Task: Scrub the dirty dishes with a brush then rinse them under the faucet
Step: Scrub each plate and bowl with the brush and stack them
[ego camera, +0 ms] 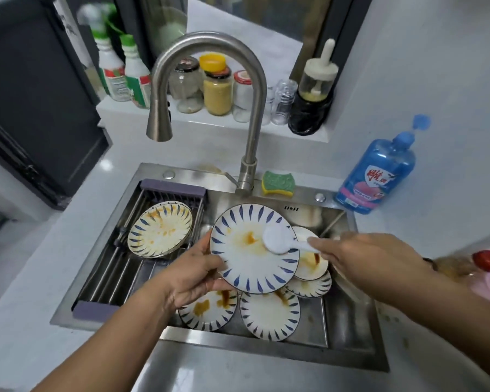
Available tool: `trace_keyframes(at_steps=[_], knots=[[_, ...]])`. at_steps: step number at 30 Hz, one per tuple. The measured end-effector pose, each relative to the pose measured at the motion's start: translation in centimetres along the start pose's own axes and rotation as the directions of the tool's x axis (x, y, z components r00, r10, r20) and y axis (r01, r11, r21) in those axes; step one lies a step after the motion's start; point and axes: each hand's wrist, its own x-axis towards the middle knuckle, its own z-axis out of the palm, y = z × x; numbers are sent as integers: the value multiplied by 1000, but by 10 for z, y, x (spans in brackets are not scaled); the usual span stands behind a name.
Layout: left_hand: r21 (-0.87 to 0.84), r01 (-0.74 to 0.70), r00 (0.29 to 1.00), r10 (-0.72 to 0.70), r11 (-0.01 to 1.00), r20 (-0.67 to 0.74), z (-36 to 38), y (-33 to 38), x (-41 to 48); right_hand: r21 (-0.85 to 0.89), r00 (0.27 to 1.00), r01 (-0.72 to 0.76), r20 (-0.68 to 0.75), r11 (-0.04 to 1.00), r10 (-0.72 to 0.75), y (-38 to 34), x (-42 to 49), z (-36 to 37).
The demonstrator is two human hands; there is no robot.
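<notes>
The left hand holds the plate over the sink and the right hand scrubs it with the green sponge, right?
Not the sponge: the right hand holds a white brush against the plate. The head view shows the green sponge lying on the sink rim.

A white window ledge [215, 127] is lit evenly; a dark-framed window [280, 12] is seen above it, a white wall [436, 66] to its right, a dark unit [34, 108] to its left.
</notes>
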Motion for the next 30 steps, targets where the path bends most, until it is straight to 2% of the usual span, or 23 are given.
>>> trace_keyframes(at_steps=[2,5,8,14,17,19,22,26,30], knots=[[20,-17,999,17,1000,38,6,1,-5,30,999,-34,-17,999,35,-5,3,-13],[45,-28,998,25,999,65,17,0,-5,118,996,57,-71,991,-49,-34,8,-25],[-8,-51,997,51,999,59,17,2,-3,104,996,88,-37,991,-85,-49,-4,-29],[-60,-54,993,60,997,102,24,-5,-7,-68,989,-80,-132,994,71,-48,-1,-33],[-110,-99,993,105,989,46,18,-1,-7,-7,979,-162,-128,987,160,-37,-4,-31],[-150,-131,991,133,980,5,12,1,-7,79,981,-182,-57,980,186,-34,-12,-28],[-188,-137,990,139,972,-2,21,-1,-10,180,991,-114,-41,977,124,-55,-15,-31],[-227,-142,987,156,963,43,31,-4,-13,187,992,-60,-100,981,80,-73,-5,-35],[-233,-131,989,144,964,37,18,-7,-5,187,1000,-15,-23,982,20,-69,-17,-34]])
